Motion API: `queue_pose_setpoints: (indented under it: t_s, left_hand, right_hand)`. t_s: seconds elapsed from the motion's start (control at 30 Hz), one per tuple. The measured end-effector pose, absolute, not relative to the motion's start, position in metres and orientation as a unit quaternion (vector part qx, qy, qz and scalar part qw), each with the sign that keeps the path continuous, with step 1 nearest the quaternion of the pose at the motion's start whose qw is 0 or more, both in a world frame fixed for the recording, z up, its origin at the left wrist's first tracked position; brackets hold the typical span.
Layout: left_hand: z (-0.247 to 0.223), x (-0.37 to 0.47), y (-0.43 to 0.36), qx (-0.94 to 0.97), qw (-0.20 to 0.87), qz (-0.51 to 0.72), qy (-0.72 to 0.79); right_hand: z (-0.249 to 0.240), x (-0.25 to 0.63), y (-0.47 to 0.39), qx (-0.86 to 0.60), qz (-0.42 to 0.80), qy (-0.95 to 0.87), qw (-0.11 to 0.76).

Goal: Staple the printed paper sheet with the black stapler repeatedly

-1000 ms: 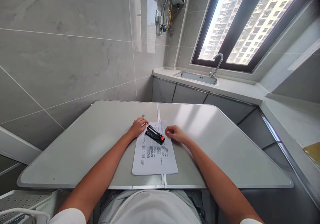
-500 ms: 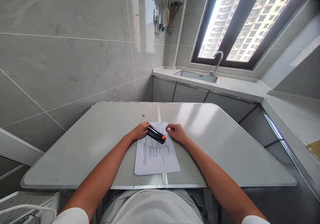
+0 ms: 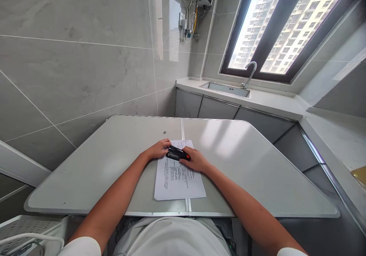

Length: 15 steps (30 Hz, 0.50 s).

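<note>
A black stapler (image 3: 175,153) with an orange-red end lies across the upper part of printed paper sheets (image 3: 180,189). My right hand (image 3: 196,160) is closed around the stapler's orange-red end, thumb toward me and fingers over the far side. At the other end, my left hand (image 3: 159,149) has its fingers curled against the stapler, over the sheets' left edge; its fingertips are partly hidden. Beyond the sheets, small dark bits (image 3: 164,132), which look like staples, rest on the table.
The sheets lie across the metal seam of a pale folding table (image 3: 85,172). A white perforated basket (image 3: 31,227) stands at the lower left. Behind the table, a counter holds a sink (image 3: 225,88) with a tap (image 3: 250,74), below a window.
My right hand has come left and taken hold of the stapler's orange-red end. The stapler has turned to lie more level across the sheets. My left hand stays at its other end.
</note>
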State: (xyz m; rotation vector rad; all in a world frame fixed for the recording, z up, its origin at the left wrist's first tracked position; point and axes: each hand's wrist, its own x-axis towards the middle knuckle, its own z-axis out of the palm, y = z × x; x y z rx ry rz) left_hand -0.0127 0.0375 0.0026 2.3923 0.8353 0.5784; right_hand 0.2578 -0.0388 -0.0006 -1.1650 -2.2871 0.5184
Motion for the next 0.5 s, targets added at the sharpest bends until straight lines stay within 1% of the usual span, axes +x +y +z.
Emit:
queue_pose_setpoints:
  t_s: [0.23,0.5]
  left_hand:
    - [0.011,-0.013,0.033,0.886,0.289,0.202,0.3]
    - [0.004,-0.007,0.032,0.884,0.252,0.217,0.328]
  right_hand:
    - [-0.008,0.276,-0.024,-0.456,0.178,-0.811,0.321]
    - [-0.011,0.278,-0.02,-0.457,0.183,-0.806,0.33]
